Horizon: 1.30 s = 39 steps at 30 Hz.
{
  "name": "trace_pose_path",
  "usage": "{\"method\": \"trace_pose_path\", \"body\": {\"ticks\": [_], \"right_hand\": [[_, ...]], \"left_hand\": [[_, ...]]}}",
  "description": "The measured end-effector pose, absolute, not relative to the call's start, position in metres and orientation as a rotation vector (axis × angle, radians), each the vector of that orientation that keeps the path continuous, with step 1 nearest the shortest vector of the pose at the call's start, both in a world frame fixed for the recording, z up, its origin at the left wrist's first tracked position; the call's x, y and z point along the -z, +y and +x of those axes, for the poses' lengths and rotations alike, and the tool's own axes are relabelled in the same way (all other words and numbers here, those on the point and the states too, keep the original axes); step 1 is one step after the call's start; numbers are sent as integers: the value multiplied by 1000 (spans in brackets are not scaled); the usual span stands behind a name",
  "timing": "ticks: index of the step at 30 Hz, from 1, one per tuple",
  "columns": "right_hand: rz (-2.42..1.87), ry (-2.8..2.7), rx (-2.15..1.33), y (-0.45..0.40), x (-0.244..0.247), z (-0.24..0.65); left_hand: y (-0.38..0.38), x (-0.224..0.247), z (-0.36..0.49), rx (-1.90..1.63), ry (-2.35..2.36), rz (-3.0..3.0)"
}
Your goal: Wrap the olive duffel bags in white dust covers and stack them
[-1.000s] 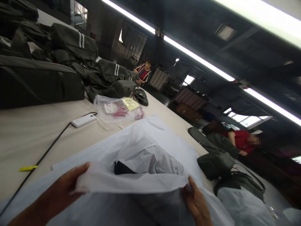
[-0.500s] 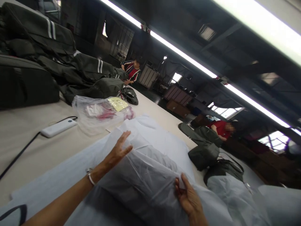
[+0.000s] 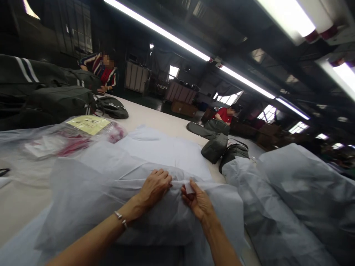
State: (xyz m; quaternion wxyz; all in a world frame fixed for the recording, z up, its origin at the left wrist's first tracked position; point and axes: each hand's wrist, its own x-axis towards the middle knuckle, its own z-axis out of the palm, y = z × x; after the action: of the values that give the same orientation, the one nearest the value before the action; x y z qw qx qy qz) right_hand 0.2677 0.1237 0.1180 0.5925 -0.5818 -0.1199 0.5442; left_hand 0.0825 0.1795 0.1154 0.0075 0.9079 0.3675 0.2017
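A dark item shows through a translucent whitish wrapping sheet in front of me. My left hand is closed on the sheet's gathered upper edge, knuckles up. Close to its right, my right hand pinches the same edge, and a small white tag shows between its thumb and fingers. Folds run through the sheet from both hands. Behind the bundle, more white sheet lies flat on the table.
Dark green bags are piled at the left, near a clear plastic bag with a yellow label. Other dark bags and wrapped bundles are at the right. Two people work across the table.
My left hand has moved right and down from an open pose and closed on the sheet beside my right hand. The view has swung right.
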Motion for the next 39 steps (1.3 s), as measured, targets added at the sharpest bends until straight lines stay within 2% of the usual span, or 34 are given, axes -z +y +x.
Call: {"method": "trace_pose_path", "body": {"ticks": [4, 10, 13, 20, 26, 33, 35, 39], "right_hand": [[-1219, -494, -1191, 107, -120, 274], [-1589, -1204, -151, 100, -120, 317], [-1649, -1630, 117, 116, -123, 336], [-1728, -2058, -111, 152, -142, 336], [-1758, -2083, -310, 168, -152, 336], [-1781, -1974, -669, 185, -150, 342], [-1777, -1977, -592, 188, -153, 344], [-1601, -1936, -4, 164, -162, 326]], "left_hand": [[197, -122, 88, -506, 1112, 2817], [219, -118, 95, -361, 1066, 2753], [220, -117, 94, -340, 1096, 2705], [219, -120, 96, -402, 1110, 2609], [223, -113, 98, -326, 1131, 2662], [225, -113, 100, -479, 1068, 2828], [225, -114, 101, -366, 1086, 2745], [225, -113, 99, -273, 1126, 2689]]}}
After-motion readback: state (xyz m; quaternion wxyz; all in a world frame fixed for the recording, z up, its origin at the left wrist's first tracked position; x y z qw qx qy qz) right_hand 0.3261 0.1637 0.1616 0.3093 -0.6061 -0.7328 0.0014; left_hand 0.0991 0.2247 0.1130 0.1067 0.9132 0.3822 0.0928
